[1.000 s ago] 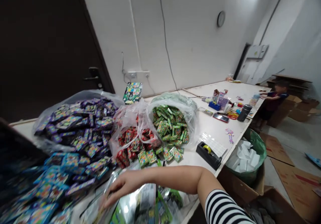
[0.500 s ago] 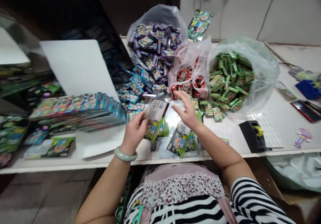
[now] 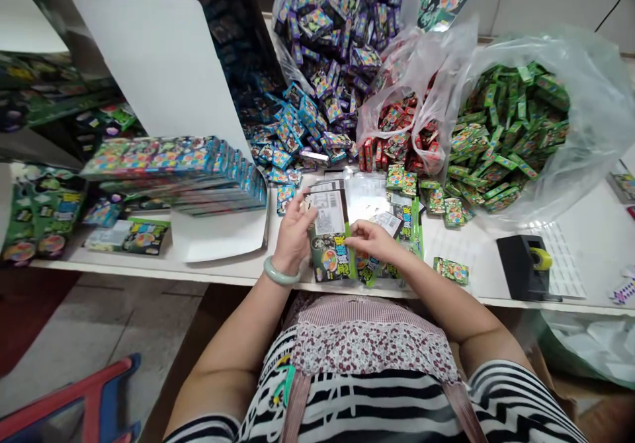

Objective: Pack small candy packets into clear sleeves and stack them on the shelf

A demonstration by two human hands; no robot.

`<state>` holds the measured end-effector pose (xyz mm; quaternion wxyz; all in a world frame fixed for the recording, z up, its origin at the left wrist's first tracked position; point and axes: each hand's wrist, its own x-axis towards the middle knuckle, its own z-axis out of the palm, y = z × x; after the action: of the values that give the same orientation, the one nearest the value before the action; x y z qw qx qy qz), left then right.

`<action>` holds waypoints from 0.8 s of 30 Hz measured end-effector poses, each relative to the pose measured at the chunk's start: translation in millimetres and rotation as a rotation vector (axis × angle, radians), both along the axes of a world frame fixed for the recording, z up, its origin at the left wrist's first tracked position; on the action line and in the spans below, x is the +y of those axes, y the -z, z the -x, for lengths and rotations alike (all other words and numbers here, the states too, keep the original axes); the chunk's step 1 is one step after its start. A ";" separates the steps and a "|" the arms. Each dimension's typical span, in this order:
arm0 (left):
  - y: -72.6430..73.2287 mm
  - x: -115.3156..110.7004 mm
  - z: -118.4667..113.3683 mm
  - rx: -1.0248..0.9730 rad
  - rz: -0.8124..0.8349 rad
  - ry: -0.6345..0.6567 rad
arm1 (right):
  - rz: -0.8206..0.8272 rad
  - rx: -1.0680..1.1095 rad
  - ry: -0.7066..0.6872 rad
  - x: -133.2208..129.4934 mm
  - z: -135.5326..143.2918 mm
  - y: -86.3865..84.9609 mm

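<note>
My left hand (image 3: 294, 235), with a pale green bangle at the wrist, grips the left side of a flat printed packet (image 3: 331, 258). The packet has a dark, colourful lower half and a pale label with a barcode above. At its right edge, the fingers of my right hand (image 3: 373, 241) are closed in a pinch. More printed packets (image 3: 409, 218) with green edges lie under and beside my right hand, partly covered by it. Several small green boxes (image 3: 403, 178) sit just beyond them.
Behind are clear bags of purple boxes (image 3: 347, 33), red boxes (image 3: 397, 125) and green boxes (image 3: 516, 125), plus loose blue boxes (image 3: 292, 122). A stack of blue packets (image 3: 198, 165) stands at left on white card (image 3: 218, 238). A tape dispenser (image 3: 520, 268) is at right.
My view has tilted down and shifted left. The packet in my left hand now stands straighter toward me. My right hand has come from raised, spread fingers to a pinch at the packet's edge.
</note>
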<state>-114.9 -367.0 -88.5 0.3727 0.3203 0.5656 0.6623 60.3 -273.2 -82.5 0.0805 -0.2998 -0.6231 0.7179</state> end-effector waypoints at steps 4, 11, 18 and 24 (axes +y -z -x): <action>-3.4 -14.2 -15.5 0.044 0.009 0.013 | -0.155 0.046 0.135 -5.6 -17.4 -8.0; -9.5 -27.6 -29.1 0.117 0.047 0.030 | -0.302 0.063 0.180 -7.6 -28.3 -15.5; -16.4 -26.1 -20.5 0.201 0.063 0.019 | -0.467 0.066 0.124 0.8 -27.8 -28.0; -22.2 -23.0 -22.3 0.143 0.020 0.088 | -0.294 0.088 0.168 9.4 -23.0 -24.3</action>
<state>-92.6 -390.0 -66.3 0.3633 0.3873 0.5827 0.6151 83.3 -263.8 -58.2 0.2103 -0.3039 -0.6900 0.6224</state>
